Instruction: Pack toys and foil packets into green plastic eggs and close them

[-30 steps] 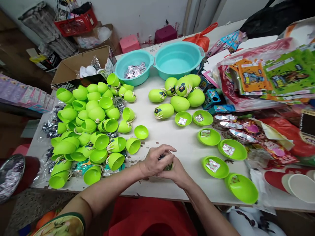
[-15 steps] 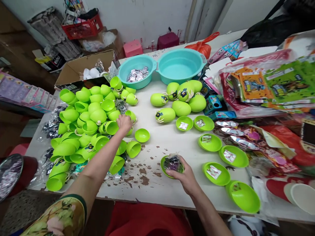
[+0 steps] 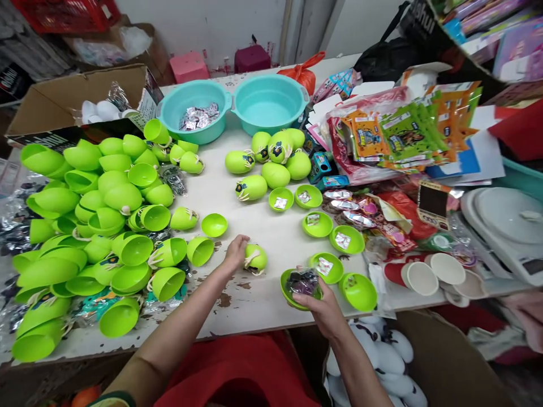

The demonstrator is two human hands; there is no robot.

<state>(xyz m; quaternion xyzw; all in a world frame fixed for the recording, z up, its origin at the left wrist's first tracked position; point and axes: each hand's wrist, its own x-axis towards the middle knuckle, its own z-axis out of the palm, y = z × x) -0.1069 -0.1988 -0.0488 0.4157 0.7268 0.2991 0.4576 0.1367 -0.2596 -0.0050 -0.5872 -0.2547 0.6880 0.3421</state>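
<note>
My left hand [image 3: 236, 251] is closed on the edge of a green plastic egg half [image 3: 257, 258], which has a cream skeletal-hand decoration and its rounded side facing up. To its right, my right hand [image 3: 324, 305] grips another green egg half [image 3: 289, 295] by its side. A clear bag with something dark and purple [image 3: 304, 281] sits in that half, under my right thumb. Beyond my hands lie open egg halves, each with a small packet [image 3: 343, 240] inside. Closed green eggs [image 3: 275, 174] are grouped farther back.
A large heap of green egg halves [image 3: 123, 196] covers the table's left side. At the back stand two turquoise basins [image 3: 271, 102], the left one with silvery packets. Snack bags [image 3: 403, 135], paper cups [image 3: 422, 278] and a white scale [image 3: 504, 226] crowd the right.
My left hand has come away from the heap toward the middle with a decorated egg half. The right hand still holds its half with the bag. The view has turned right.
</note>
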